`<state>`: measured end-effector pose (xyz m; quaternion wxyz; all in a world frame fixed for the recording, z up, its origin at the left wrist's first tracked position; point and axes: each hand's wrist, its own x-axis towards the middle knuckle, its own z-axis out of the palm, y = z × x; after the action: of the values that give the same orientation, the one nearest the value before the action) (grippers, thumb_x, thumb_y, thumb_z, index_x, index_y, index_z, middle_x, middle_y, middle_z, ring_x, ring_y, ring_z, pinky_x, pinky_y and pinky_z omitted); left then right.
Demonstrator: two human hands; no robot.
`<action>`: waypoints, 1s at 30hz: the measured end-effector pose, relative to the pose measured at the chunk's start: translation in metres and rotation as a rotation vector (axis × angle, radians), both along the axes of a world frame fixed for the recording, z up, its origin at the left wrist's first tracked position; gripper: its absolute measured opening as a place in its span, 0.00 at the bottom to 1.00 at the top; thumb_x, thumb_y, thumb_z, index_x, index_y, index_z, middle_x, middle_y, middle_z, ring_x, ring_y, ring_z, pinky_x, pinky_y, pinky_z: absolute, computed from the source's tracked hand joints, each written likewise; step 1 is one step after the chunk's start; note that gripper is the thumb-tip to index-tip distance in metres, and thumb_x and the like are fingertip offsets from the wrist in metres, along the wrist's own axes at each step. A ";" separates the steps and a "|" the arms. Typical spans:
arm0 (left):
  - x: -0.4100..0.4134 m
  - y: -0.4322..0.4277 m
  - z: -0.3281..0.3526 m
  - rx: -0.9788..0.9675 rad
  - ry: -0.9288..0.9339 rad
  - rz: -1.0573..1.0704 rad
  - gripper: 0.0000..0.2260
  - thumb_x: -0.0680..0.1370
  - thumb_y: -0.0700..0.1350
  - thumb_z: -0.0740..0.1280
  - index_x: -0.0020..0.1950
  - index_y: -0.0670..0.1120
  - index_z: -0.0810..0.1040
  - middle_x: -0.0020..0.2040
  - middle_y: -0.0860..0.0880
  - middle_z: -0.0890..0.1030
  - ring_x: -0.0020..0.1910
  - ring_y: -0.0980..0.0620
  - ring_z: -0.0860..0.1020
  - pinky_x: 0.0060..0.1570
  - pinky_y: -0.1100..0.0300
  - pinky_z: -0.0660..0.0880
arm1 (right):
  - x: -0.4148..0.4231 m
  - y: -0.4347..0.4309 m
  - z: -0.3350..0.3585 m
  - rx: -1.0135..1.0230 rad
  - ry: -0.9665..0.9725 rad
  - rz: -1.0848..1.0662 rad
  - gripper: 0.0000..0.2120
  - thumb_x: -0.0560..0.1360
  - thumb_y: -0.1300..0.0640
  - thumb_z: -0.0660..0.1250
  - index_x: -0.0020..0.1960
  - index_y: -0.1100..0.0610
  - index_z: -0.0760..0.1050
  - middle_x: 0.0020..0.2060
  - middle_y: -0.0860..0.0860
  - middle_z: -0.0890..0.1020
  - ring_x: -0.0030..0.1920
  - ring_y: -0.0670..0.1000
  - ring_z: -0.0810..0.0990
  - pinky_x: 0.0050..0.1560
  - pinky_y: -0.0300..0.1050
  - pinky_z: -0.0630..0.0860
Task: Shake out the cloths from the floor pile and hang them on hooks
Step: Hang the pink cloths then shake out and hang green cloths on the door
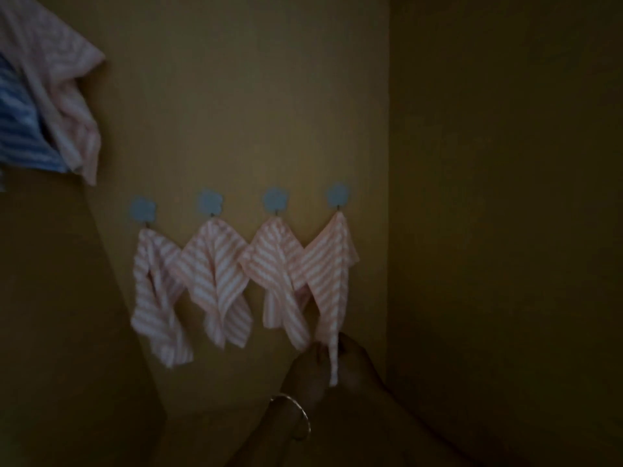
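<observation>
Nearest, at 6 o'clock in the head view, is a thin metal bangle (301, 411) on the left wrist. Just above it are the left hand (305, 369) and the right hand (357, 362), side by side and almost touching.

Between them hangs the thin bottom tail of the rightmost pink-and-white striped cloth (328, 264). The right hand looks to pinch that tail with bent fingers. The left hand has its fingertips right at the tail, but it is too dark to tell if it holds on or only touches.

From the hands, this cloth goes straight up toward 12 o'clock. Its long side runs up and down, and its top corner sits on the rightmost round pale-blue wall hook (338, 194). So any tug on the tail would, I think, pull down and away from the hook. Both hands are just as near to the tail.

Toward 10 o'clock from the hands hang the third striped cloth (276, 264), the second striped cloth (219, 274) and the far-left striped cloth (156, 291). Each is on its own blue hook on the yellow wall (236, 96). All four hooks in the row are full.

Way up at 10 o'clock, close and blurry, are a loose pink striped cloth (50, 62) and a blue striped cloth (20, 123). What holds them up is out of sight. So is the floor pile.
</observation>
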<state>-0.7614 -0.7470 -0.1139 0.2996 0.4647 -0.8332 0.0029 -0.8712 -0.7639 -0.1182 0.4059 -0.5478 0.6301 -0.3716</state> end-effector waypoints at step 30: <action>0.080 0.076 -0.066 0.679 -0.076 -0.071 0.13 0.74 0.48 0.58 0.44 0.45 0.81 0.47 0.43 0.81 0.49 0.42 0.78 0.46 0.54 0.75 | 0.066 0.133 -0.068 0.069 0.505 0.128 0.13 0.74 0.62 0.58 0.52 0.63 0.79 0.50 0.61 0.80 0.53 0.56 0.76 0.45 0.39 0.63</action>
<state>-0.6819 -0.6706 -0.1797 0.0963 0.5081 -0.8129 -0.2678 -0.8055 -0.6314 -0.1860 0.2768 -0.6477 0.6879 -0.1751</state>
